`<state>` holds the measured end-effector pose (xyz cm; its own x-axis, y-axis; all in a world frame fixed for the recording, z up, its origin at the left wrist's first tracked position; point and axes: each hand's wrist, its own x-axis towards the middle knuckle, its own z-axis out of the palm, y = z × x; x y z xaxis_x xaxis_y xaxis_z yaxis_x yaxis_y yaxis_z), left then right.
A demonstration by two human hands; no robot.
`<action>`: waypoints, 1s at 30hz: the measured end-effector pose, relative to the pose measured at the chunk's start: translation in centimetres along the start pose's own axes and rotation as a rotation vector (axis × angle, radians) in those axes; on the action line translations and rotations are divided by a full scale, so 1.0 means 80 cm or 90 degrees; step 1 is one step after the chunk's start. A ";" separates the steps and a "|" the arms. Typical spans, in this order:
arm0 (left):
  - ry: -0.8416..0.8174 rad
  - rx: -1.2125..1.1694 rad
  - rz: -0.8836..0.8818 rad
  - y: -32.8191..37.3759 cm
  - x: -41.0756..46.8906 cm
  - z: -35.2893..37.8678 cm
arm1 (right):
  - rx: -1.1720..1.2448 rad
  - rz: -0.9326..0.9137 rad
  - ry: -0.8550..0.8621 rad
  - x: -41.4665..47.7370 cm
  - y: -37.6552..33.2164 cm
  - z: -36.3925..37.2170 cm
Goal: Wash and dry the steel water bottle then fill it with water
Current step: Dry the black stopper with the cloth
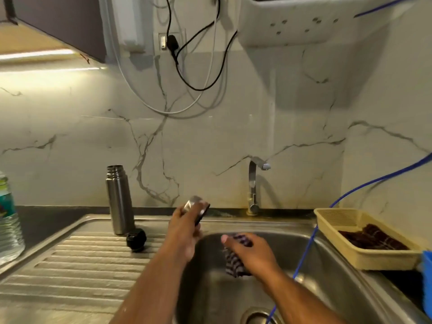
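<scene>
Two hands up over the sink basin (327, 277). Left hand (184, 232) curled round a small steel cap (196, 205) with a dark rim, blurred, held above the basin's back-left corner. Right hand (253, 253) closed, fingers and thumb, round a bunched checked cloth (233, 263) hanging down into the basin.

Steel bottle (119, 199) upright at the back of the draining board (81, 265), well left of both hands, mouth open and neck threads bare; inside hidden. Black lid (136, 239) lying on the board just beside the bottle's foot. In the basin, only a round drain (256, 318) at the bottom and a thin blue tube (350, 190) running down from the right wall, past the basket, towards that drain. Beige plastic basket (350, 256) on the sink's right rim, holding a dark brown pad (374, 239). Clear ribbed plastic bottle (9, 220) at the far left edge on the dark counter (46, 220); contents hard to tell.

Steel tap (253, 183) rising behind the basin, spout turned right, no water running. Behind everything, a pale marble wall (210, 136) with grey veins. Higher up, black and white cables (198, 85) looping from a socket (163, 40). Dark cabinet (58, 26) at top left with a light strip (35, 54) beneath. White appliance (304, 26) mounted at top right.
</scene>
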<state>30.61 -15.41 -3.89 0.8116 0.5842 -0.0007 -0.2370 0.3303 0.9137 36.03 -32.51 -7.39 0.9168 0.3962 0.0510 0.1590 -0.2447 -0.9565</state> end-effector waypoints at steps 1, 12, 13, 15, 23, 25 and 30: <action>0.000 0.021 -0.006 -0.012 -0.005 -0.001 | 0.081 0.037 0.010 0.003 -0.001 -0.010; -0.114 -0.038 -0.188 -0.044 -0.005 0.008 | 0.588 0.155 -0.059 0.010 -0.022 -0.070; -0.115 -0.017 -0.173 -0.045 -0.005 0.008 | 0.585 0.131 -0.083 0.009 -0.025 -0.072; -0.114 0.016 -0.143 -0.045 -0.003 0.009 | 0.575 0.091 -0.125 0.007 -0.033 -0.073; -0.098 0.149 -0.095 -0.039 -0.017 0.013 | -0.176 -0.159 0.162 -0.011 -0.060 -0.077; -0.078 0.206 -0.064 -0.039 -0.025 0.020 | -0.388 -0.279 0.224 -0.010 -0.069 -0.089; -0.120 0.353 0.059 -0.036 -0.043 0.036 | -0.140 -0.221 0.138 -0.022 -0.058 -0.105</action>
<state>30.04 -20.52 -5.39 0.8935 0.4341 0.1148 -0.0381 -0.1814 0.9827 36.77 -39.50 -0.60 0.8471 0.2998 0.4388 0.5226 -0.3207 -0.7899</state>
